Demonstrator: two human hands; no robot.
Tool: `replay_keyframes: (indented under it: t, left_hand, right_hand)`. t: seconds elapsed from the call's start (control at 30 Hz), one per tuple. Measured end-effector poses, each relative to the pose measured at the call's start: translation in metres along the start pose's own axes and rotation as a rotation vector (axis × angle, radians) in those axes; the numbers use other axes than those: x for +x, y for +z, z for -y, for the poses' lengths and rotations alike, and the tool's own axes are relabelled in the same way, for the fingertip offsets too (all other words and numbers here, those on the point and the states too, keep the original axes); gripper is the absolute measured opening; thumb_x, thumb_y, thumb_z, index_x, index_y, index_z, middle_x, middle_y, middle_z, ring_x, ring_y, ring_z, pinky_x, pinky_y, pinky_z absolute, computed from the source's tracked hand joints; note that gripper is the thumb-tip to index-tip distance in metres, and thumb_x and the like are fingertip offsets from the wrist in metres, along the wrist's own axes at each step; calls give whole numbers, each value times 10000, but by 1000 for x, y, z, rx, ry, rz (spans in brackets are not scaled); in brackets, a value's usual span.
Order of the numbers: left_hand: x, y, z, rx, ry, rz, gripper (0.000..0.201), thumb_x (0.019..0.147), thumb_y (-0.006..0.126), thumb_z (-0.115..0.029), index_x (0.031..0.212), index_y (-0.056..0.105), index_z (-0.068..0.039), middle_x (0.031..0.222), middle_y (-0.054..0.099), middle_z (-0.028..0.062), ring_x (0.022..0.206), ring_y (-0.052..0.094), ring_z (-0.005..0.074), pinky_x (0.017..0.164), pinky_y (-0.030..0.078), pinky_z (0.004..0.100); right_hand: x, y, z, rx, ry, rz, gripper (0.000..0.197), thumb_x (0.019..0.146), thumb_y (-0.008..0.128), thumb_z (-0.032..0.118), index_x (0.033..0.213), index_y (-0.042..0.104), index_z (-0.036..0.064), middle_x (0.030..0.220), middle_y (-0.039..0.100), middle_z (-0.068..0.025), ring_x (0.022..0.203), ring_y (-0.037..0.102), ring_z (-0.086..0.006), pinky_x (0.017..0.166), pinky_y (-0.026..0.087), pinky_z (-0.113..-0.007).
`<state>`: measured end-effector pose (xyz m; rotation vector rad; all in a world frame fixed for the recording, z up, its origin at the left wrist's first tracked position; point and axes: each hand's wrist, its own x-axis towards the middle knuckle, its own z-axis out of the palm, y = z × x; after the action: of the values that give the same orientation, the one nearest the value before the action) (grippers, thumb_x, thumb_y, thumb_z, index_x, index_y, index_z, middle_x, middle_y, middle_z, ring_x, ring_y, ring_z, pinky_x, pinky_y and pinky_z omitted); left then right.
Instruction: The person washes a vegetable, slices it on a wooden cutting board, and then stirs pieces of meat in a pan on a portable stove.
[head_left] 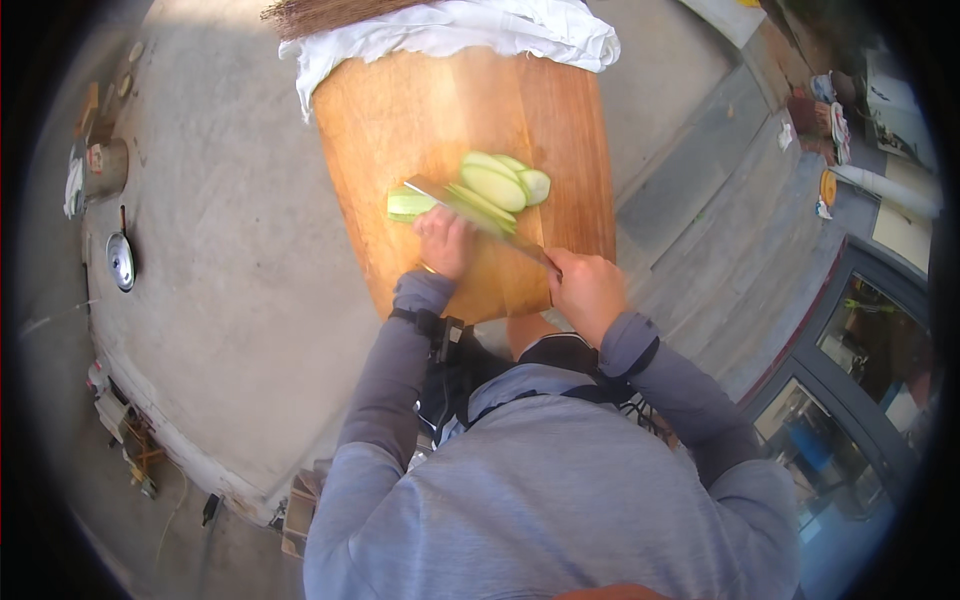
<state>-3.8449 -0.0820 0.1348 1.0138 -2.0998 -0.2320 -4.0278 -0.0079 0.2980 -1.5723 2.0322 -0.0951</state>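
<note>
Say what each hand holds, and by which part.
Right hand: the knife, by its handle. Left hand: at the green vegetable piece; whether it grips this cannot be told.

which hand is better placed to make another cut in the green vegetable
Right, most likely: the right hand grips the knife, which slants between the green piece and the slices. The left hand, at the piece, seems better suited to steadying it.

No readable text, numbers or signs; possible label on round container, too blurred.
</note>
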Motion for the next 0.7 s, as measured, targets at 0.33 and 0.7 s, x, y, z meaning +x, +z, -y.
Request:
replay_keyframes:
  t: [0.33,0.7]
  left_hand:
    - [16,-25,16,-37,125,184,288,678,633,-87,962,582,-104,1011,542,64,968,514,252,822,369,395]
    - [2,-14,19,-1,78,89,303,710,614,-109,1010,582,-113,1031,541,46,1000,509,233,829,353,382]
  right_hand:
    - [17,11,5,60,-21,-68,145,802,609,164,905,667,79,685,629,-142,639,622,-330,570,494,-421]
    - [13,27,3,-43,0,13,129,795,611,152,886,660,76,709,632,-154,659,620,-339,583,491,-428]
